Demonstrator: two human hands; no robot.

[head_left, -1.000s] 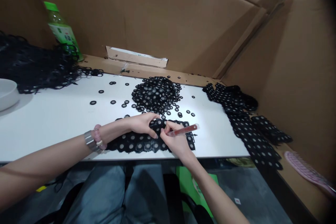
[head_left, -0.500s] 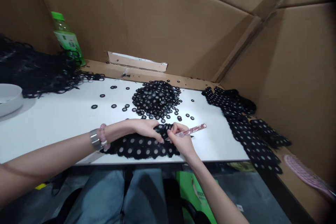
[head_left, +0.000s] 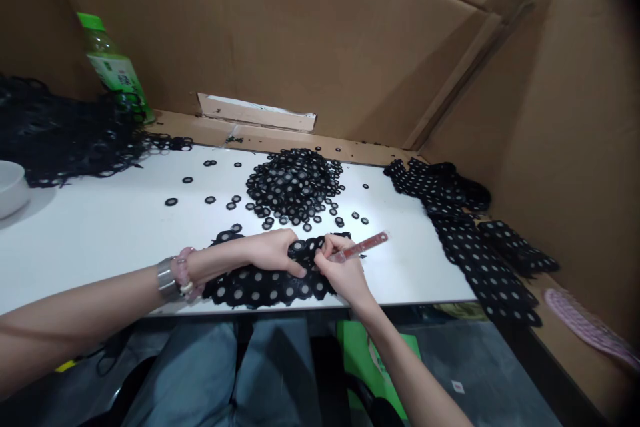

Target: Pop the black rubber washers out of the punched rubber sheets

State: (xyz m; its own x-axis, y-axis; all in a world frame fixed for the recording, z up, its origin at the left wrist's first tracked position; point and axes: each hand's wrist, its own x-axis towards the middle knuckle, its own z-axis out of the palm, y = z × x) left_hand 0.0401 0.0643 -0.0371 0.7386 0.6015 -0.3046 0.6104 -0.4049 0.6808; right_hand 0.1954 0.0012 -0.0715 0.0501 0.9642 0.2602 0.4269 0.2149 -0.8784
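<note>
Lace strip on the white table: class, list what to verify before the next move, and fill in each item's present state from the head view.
Left hand holding the lace strip: ok.
Right hand gripping the red tool: ok.
Tool tip position: cannot tell, hidden at the fingers.
Strip lying flat: not ok, bunched under the hands.
Pile of black rings apart from the strip: ok.
</note>
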